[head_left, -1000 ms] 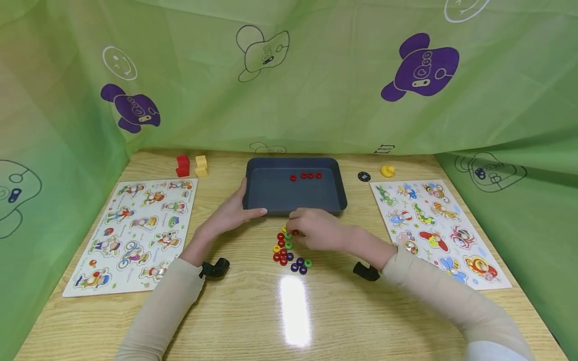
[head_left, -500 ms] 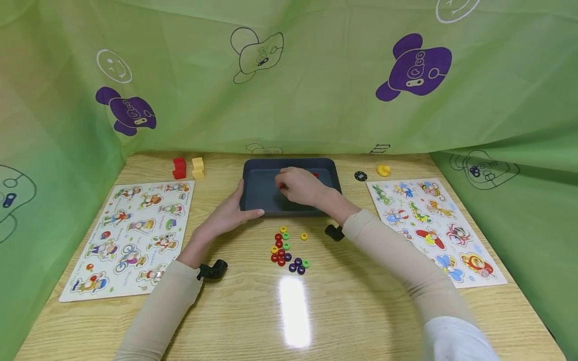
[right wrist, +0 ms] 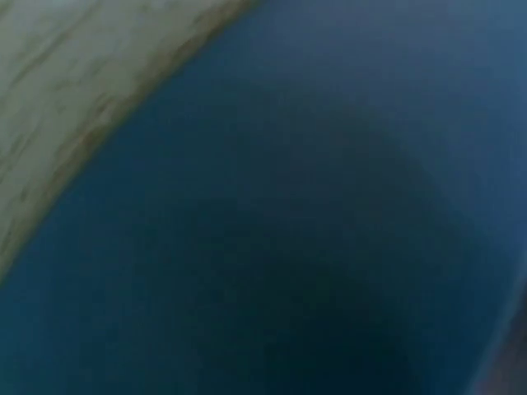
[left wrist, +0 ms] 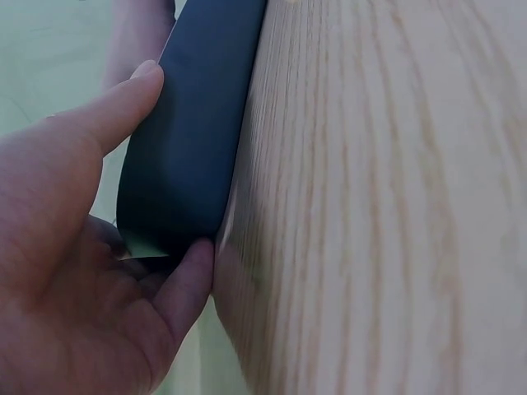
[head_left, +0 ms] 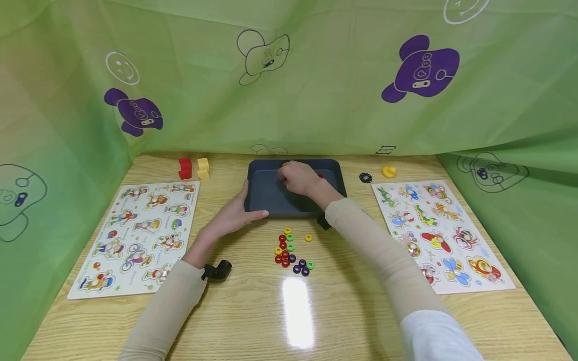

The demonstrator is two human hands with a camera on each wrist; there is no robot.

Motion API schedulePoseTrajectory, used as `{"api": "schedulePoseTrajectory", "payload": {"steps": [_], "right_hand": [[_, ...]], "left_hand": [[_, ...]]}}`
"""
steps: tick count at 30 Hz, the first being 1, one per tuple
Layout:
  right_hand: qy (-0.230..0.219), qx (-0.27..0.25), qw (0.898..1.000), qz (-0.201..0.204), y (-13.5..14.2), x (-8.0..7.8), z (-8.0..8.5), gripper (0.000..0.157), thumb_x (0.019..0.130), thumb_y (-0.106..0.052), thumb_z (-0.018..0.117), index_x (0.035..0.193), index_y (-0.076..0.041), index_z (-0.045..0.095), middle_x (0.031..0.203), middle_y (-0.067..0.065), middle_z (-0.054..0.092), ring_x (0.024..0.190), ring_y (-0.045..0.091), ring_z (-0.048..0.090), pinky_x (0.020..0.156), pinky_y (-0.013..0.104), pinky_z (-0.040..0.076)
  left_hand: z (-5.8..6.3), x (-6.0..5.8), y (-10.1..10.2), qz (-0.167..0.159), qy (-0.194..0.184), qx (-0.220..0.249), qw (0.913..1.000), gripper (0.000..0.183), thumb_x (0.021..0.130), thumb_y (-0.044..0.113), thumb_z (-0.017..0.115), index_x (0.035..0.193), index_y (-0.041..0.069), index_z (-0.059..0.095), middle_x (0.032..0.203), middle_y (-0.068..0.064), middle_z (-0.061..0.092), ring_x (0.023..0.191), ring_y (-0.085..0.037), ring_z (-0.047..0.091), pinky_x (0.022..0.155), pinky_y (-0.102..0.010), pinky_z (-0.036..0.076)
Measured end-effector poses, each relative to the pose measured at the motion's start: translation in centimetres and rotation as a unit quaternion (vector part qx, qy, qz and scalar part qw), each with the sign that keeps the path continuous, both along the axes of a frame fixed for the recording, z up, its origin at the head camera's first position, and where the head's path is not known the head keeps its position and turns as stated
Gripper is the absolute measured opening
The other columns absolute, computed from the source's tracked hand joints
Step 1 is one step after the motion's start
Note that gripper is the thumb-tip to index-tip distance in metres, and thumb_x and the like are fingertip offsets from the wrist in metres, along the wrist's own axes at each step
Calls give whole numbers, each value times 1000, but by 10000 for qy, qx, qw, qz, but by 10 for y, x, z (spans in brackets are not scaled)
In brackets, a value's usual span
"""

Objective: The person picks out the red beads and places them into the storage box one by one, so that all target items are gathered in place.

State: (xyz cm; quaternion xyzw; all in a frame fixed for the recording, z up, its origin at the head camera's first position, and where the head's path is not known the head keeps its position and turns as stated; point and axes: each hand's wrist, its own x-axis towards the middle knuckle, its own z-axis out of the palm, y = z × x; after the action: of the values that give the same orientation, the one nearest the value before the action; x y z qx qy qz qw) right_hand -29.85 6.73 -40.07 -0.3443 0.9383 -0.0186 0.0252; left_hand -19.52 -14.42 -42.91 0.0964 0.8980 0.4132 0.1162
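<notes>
A dark grey tray point(head_left: 293, 214) lies at the back middle of the table. My left hand point(head_left: 232, 213) grips its front left corner. In the left wrist view the thumb point(left wrist: 136, 103) presses the tray wall point(left wrist: 193, 123), with the other fingers round the corner. Inside the tray my right hand point(head_left: 299, 178) reaches low, fingers bent down and pinched on a small red ring, now hidden by the hand. Just right of it shows another red ring point(head_left: 320, 176). Only blurred dark tray floor point(right wrist: 247, 206) fills most of the right wrist view.
In front of the tray lie several small rings: red point(head_left: 285, 254), yellow point(head_left: 308, 237), green point(head_left: 290, 247) and purple point(head_left: 302, 262). Picture boards flank them, left point(head_left: 146, 225) and right point(head_left: 433, 220). Red point(head_left: 185, 169) and yellow blocks point(head_left: 203, 168), a black disc point(head_left: 366, 178) and a rubber duck point(head_left: 389, 172) stand behind.
My right hand has taken a red ring from the pile and moved away from me into the tray, then slightly farther back. My left hand has stayed at the corner.
</notes>
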Motion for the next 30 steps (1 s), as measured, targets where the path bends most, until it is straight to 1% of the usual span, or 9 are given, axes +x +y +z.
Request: {"api": "schedulePoseTrajectory", "payload": {"steps": [4,11,13,17,18,20,22,25,30], "right_hand": [[22,84,10000,-9,5,-2,-1,15,89,-7,52,88,-14,65,92,3,62,86,20,56,74,34,45],[5,-304,9995,44,18,7,7,14,90,-8,54,77,-14,58,80,1,51,73,18,40,66,32,32],[-18,-464,9988,123,22,12,11,12,89,-8,54,81,-13,62,82,0,53,74,16,42,67,29,36],[-100,-838,9960,302,29,30,19,16,89,-8,55,97,-12,68,94,1,61,85,15,54,75,30,49],[-122,-917,9952,332,32,36,21,18,89,-10,56,102,-12,69,98,0,62,89,15,57,78,32,50],[-158,-1024,9939,389,36,47,24,18,89,-12,58,104,-13,68,102,1,63,93,16,58,79,31,51],[-224,-1103,9926,448,40,58,26,19,89,-13,60,105,-13,68,103,0,63,93,15,59,78,30,51],[-200,-1178,9905,676,42,75,27,16,87,-13,63,102,-13,69,100,-1,64,91,13,59,77,28,51],[39,-1205,9857,1181,39,101,23,14,84,-13,67,97,-15,70,95,-4,64,87,10,58,77,25,50]], "left_hand": [[-2,-1,2,-20,10,37,10000,110,76,54,67,148,26,-12,158,-2,5,143,-23,18,112,-46,27],[-2,-1,2,-22,-10,-10,10000,111,76,56,66,148,24,-12,157,-3,4,143,-24,17,112,-47,26],[-3,-1,1,-2,-14,-3,10000,111,76,55,67,149,23,-11,158,-2,4,143,-24,17,112,-47,25],[-5,-3,0,13,15,20,10000,112,76,55,67,149,22,-10,158,-2,4,143,-24,17,112,-47,25],[-5,-3,0,11,13,6,10000,112,76,55,67,149,22,-10,158,-3,4,143,-24,16,112,-47,25],[-5,-3,0,-2,17,-4,10000,112,76,55,67,149,21,-11,157,-3,4,143,-24,16,112,-47,25],[-5,-3,0,-3,-18,-28,10000,111,76,56,66,149,22,-11,158,-3,4,143,-24,15,112,-47,25],[-3,-2,1,-22,-48,-16,10000,111,77,55,66,148,21,-12,157,-3,2,144,-24,14,112,-47,24],[-1,-1,0,-111,12,37,9999,111,78,52,67,148,19,-13,157,-3,1,144,-25,14,112,-48,24]]}}
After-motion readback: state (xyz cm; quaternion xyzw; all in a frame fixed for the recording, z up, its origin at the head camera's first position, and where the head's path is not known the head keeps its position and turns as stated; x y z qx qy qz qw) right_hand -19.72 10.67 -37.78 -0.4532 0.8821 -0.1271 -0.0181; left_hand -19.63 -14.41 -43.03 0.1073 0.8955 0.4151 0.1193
